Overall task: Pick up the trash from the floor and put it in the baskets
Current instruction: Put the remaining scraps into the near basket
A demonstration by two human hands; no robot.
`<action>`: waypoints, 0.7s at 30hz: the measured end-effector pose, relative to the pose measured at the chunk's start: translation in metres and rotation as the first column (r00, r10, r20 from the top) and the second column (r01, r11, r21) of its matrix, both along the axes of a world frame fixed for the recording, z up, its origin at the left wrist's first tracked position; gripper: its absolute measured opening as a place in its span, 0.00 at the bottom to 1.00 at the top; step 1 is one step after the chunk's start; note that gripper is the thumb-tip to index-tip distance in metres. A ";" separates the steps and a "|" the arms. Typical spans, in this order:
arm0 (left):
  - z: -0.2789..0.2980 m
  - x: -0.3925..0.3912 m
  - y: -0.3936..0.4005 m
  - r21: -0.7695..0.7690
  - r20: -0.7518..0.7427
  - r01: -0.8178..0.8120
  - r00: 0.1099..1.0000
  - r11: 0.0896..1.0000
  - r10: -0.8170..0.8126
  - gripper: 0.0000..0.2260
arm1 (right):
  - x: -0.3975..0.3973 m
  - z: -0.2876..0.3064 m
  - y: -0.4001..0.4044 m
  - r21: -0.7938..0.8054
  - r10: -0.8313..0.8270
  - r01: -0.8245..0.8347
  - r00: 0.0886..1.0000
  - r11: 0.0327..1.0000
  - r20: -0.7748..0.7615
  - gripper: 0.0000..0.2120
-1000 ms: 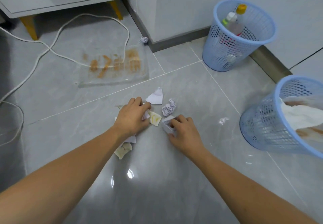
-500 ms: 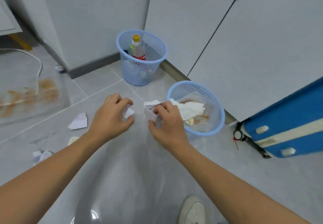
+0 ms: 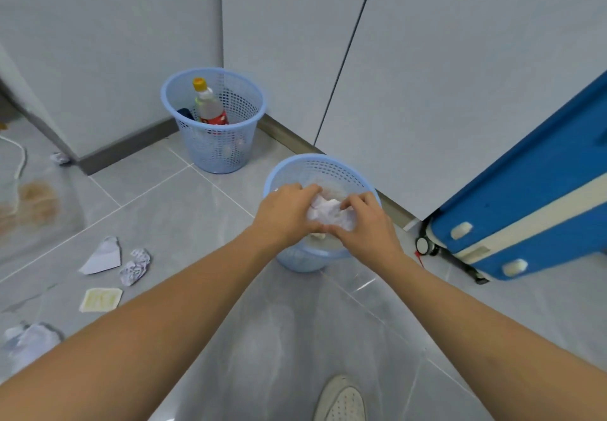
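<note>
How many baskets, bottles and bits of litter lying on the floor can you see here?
Blue baskets: 2
Bottles: 1
Paper scraps on the floor: 5
Total: 8

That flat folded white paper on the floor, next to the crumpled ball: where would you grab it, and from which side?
Take the folded paper by its upper tip, which seems to lift slightly off the floor, pinching it from above with thumb and fingers. The rest appears to lie flat on the tile, offering little to hold. Come from its left or far side, since the crumpled ball sits close on its right.
</note>
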State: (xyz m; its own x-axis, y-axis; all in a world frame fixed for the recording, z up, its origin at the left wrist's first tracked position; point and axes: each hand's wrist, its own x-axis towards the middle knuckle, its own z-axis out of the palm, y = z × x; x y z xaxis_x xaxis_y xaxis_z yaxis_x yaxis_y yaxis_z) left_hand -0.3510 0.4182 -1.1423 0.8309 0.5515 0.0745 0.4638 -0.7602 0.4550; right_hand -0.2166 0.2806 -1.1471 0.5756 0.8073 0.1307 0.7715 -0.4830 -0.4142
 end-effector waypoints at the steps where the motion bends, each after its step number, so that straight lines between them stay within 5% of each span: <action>1: -0.002 -0.002 -0.002 0.028 -0.024 -0.001 1.000 1.000 0.001 0.28 | 0.001 -0.001 -0.001 0.007 0.009 -0.009 1.000 1.000 0.018 0.19; 6: -0.003 -0.041 0.000 0.115 0.025 0.002 1.000 0.993 -0.005 0.18 | -0.011 0.005 0.002 0.118 0.033 -0.060 0.976 0.991 0.213 0.11; 9: -0.002 -0.063 0.005 0.052 0.024 0.056 0.998 0.997 -0.058 0.19 | -0.033 0.014 0.012 0.186 0.048 -0.094 0.970 0.978 0.237 0.06; 14: 0.010 -0.098 0.007 0.153 0.128 0.061 0.989 0.986 -0.081 0.19 | -0.073 0.028 0.037 0.242 0.140 -0.192 0.967 0.951 0.215 0.04; 21: -0.026 -0.230 0.028 0.093 0.047 -0.187 0.982 0.978 0.183 0.13 | -0.154 0.006 0.082 0.191 0.356 -0.374 0.926 0.907 0.123 0.08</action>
State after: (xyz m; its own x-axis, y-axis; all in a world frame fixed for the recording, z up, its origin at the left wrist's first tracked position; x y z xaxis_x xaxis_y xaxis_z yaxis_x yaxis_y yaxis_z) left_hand -0.5810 0.4464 -1.1688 0.7105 0.6842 0.1644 0.5844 -0.7039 0.4038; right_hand -0.3704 0.3627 -1.1413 0.2252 0.9084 0.3522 0.9134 -0.0710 -0.4008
